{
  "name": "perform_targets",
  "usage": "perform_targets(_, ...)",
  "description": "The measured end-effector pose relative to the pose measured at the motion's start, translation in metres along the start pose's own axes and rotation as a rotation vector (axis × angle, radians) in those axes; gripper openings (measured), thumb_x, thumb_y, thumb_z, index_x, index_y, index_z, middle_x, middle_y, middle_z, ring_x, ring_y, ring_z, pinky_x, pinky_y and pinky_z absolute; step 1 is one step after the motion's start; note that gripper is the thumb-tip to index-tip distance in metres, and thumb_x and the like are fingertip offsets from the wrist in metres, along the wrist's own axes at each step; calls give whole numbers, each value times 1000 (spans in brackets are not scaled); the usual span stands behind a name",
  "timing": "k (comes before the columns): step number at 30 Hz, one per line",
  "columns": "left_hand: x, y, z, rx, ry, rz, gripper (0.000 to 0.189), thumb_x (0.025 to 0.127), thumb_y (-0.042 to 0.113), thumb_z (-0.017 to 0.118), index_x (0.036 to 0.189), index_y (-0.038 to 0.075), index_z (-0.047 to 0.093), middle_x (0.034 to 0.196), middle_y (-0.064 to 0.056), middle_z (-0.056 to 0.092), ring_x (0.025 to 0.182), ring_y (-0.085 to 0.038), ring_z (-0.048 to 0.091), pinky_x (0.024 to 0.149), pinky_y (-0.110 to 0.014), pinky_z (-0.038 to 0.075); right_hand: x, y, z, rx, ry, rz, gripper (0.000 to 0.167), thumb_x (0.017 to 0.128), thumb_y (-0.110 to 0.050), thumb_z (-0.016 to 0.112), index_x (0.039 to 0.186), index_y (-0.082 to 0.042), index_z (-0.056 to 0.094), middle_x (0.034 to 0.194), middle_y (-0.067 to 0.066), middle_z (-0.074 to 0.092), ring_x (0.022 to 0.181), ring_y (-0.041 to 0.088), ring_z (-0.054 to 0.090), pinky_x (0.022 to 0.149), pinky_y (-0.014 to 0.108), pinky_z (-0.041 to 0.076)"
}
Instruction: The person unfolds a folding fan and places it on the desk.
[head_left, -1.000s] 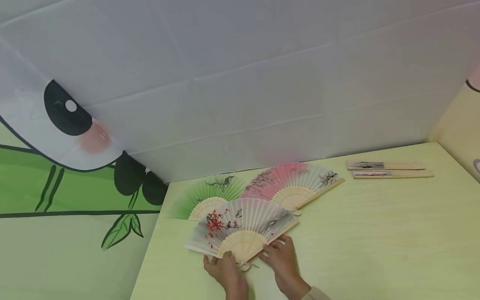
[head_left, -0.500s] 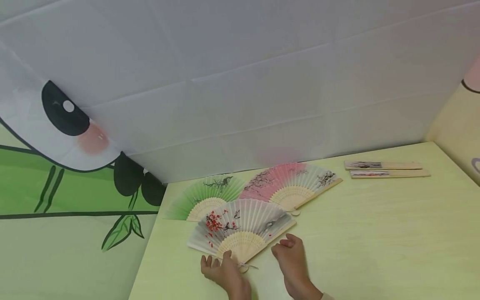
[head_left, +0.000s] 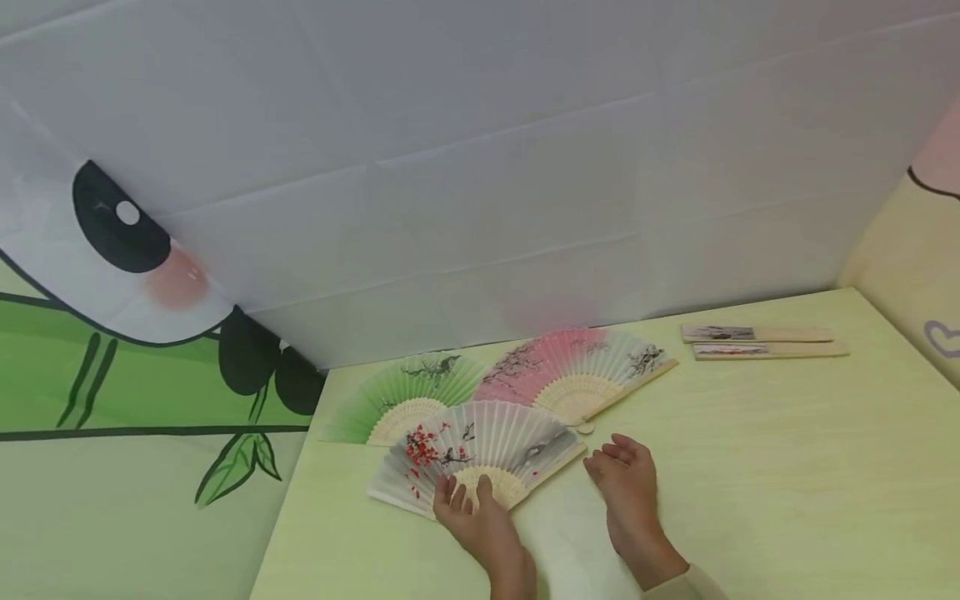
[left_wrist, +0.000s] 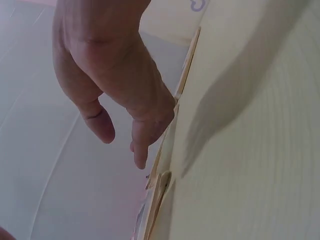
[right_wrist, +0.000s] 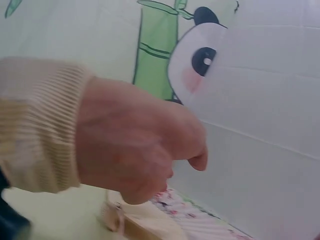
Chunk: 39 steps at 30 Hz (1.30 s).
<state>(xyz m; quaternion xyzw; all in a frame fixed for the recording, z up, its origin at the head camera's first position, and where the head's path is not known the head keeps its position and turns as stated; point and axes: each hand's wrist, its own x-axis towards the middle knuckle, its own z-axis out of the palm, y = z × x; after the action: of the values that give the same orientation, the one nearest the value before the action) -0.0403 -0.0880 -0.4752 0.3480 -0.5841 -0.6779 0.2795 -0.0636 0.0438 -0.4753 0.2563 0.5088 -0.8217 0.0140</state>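
Observation:
A white-and-grey folding fan (head_left: 517,433) with red blossoms lies spread on the table. My left hand (head_left: 476,525) hovers over its lower part, fingers loosely bent and holding nothing, so the fan's pivot end is hidden. In the left wrist view the left hand (left_wrist: 115,75) casts a shadow on the tabletop. My right hand (head_left: 628,492) is off the fan's right edge, fingers loosely curled around nothing. The right wrist view has the right hand (right_wrist: 145,140) above a fan's wooden ribs (right_wrist: 145,227). Behind lie a spread green fan (head_left: 442,379) and a spread pink-and-white fan (head_left: 555,367).
Two folded fans, one (head_left: 720,333) behind the other (head_left: 772,351), lie at the back right of the pale table (head_left: 787,483). A white wall sheet (head_left: 480,208) rises behind the table. A panda-and-bamboo picture (head_left: 120,217) covers the left side.
Both hands have let go of the white-and-grey fan. The right hand has moved right, away from its edge; the left has lifted and shifted right over its lower part.

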Motion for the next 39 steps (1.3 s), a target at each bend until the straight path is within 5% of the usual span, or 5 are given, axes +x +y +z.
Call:
perform_targets(5,-18,-5,17,-25,-50,35,57,98,-4,62,150,-7,37,142,-22,45,128,-30,43,106,-36,38,14,-18,-18,23,45,-25,47,98,12,57,141,5,38,123,11,42,106,12,56,88,15,56)
perform_targets(12,-39,-13,41,-102,-193,1,56,97,-5,61,148,-9,40,144,-25,48,131,-36,47,94,-18,48,35,-37,-43,85,129,-69,37,99,14,54,129,-6,45,117,7,42,108,15,55,92,20,58)
perform_targets(16,-46,-15,51,-102,-253,-24,55,97,-3,61,148,-8,40,145,-26,48,130,-38,48,91,-18,50,45,-45,-54,94,173,-80,35,99,15,52,124,-9,45,116,6,43,108,17,54,91,20,59)
perform_targets(31,-62,-22,80,-117,-300,-64,49,91,-5,63,138,-10,48,130,-21,55,110,-25,56,91,-26,51,77,-80,-93,50,293,-86,32,102,8,54,121,-17,49,114,0,44,109,14,53,92,16,57)
perform_targets(39,-71,-20,96,-101,-335,-94,48,92,-3,63,138,-7,50,130,-18,57,110,-24,57,98,-41,50,106,-93,-116,-1,370,-106,34,100,5,61,120,-21,55,111,-2,51,100,6,61,73,9,56)
